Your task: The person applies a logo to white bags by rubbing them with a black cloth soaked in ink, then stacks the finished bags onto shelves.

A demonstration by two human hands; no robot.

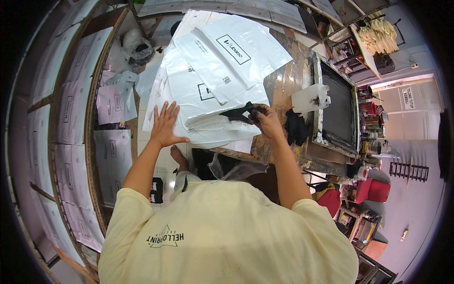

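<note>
White plastic mailer bags (227, 57) with black print lie in a loose stack on the worktable. Spread flat, my left hand (164, 124) presses on the near left part of the lowest bag (208, 130), fingers apart. At that bag's near right side, my right hand (267, 121) is closed on a black cloth (239, 112). The cloth lies along a fold or opening in the bag; I cannot tell how far it reaches inside. A second black cloth (296, 127) rests crumpled on the table, just right of my right hand.
A translucent plastic jug (307, 98) lies on the table beside a framed printing screen (336, 106). Pots and jars (371, 120) line the right side. Racks (90, 142) holding white printed bags stand at the left. Clear plastic (231, 168) hangs below the table's near edge.
</note>
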